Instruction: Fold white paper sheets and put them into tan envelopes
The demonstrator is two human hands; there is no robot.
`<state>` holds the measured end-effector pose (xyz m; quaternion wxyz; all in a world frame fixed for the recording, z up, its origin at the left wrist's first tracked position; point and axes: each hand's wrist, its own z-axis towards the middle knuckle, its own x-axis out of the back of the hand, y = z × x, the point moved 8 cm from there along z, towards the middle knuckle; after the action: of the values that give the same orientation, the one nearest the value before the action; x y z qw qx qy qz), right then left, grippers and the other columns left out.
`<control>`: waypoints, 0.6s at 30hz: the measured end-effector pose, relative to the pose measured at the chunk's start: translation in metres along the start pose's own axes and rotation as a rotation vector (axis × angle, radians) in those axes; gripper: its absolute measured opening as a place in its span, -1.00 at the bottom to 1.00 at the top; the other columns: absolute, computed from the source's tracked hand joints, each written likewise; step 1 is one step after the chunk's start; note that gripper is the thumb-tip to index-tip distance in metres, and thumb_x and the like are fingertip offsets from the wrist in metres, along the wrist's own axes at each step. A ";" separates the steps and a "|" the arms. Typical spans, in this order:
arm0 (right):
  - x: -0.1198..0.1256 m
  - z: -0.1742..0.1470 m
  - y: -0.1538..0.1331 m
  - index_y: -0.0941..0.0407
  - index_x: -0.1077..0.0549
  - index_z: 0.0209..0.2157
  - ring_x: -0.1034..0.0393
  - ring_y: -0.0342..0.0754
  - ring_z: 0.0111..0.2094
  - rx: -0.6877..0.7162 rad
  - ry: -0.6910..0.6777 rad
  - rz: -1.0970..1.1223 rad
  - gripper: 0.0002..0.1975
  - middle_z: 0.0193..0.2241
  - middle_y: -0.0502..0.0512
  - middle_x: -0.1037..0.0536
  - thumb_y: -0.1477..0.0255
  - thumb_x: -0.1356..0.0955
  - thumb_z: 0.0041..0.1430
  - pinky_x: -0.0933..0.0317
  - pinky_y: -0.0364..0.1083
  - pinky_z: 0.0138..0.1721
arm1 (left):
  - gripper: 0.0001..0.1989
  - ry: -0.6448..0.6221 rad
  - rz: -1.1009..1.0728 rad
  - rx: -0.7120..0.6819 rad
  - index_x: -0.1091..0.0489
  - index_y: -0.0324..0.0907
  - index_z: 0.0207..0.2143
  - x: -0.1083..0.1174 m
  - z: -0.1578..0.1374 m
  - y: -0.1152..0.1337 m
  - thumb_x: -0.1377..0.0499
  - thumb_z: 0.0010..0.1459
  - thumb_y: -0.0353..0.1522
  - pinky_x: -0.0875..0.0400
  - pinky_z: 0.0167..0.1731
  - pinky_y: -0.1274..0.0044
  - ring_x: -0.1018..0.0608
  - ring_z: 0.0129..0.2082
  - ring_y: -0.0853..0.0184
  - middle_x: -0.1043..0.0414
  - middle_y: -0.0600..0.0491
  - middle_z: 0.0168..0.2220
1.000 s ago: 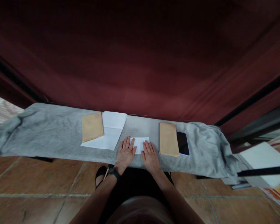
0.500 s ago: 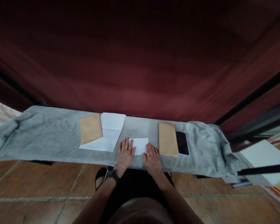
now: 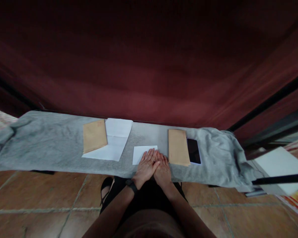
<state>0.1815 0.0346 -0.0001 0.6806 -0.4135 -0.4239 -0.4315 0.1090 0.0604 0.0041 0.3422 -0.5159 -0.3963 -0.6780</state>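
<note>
A folded white sheet of paper (image 3: 139, 153) lies on the grey cloth in front of me. My left hand (image 3: 146, 167), with a dark band at the wrist, rests flat on its right part, fingers stretched out. Beside it my right hand (image 3: 162, 170) lies flat at the paper's right edge, the two hands touching, the left thumb over the right hand. The paper's lower right corner is hidden beneath them. Just right of my right hand sits a stack of brown envelopes (image 3: 178, 147).
On the left a brown envelope (image 3: 94, 135) lies over creased white sheets (image 3: 118, 140). A phone (image 3: 193, 151) touches the envelopes on the right. Grey cloth (image 3: 57, 142) covers the narrow bench, with a dark red panel (image 3: 144, 82) behind. White boards (image 3: 280, 167) stand at the far right.
My left hand has slid right across the folded paper, from its left edge to beside my right hand, uncovering the left part. My right hand has hardly moved.
</note>
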 end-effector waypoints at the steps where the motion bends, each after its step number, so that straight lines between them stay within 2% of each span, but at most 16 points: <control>1: 0.001 0.000 0.000 0.26 -0.13 0.34 -0.09 0.11 0.32 -0.007 0.005 0.007 -0.43 0.32 0.27 -0.21 0.58 -0.16 0.30 0.02 0.14 0.31 | -0.43 0.002 0.010 0.011 -0.06 -0.23 0.36 0.000 0.000 -0.003 0.19 0.41 -0.16 0.08 0.36 0.28 -0.04 0.41 0.25 -0.03 -0.04 0.40; 7: 0.005 0.001 0.001 0.28 -0.23 0.29 -0.13 0.10 0.31 -0.034 0.061 0.034 -0.51 0.28 0.26 -0.28 0.46 -0.14 0.39 0.02 0.12 0.31 | -0.42 0.037 0.068 0.112 -0.06 -0.29 0.36 0.004 -0.001 -0.028 0.20 0.41 -0.19 0.09 0.36 0.26 -0.04 0.41 0.23 -0.03 -0.10 0.39; 18: 0.003 0.001 0.003 0.24 -0.17 0.33 -0.15 0.09 0.30 -0.043 0.071 0.027 -0.48 0.30 0.23 -0.26 0.42 -0.15 0.39 0.00 0.12 0.30 | -0.39 0.101 0.106 0.282 -0.03 -0.32 0.37 0.011 -0.015 -0.060 0.18 0.39 -0.18 0.03 0.34 0.21 -0.08 0.40 0.16 -0.05 -0.17 0.37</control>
<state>0.1853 0.0358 0.0021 0.6919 -0.4182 -0.3846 -0.4455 0.0473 0.0734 0.0008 0.4659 -0.4483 -0.4422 -0.6216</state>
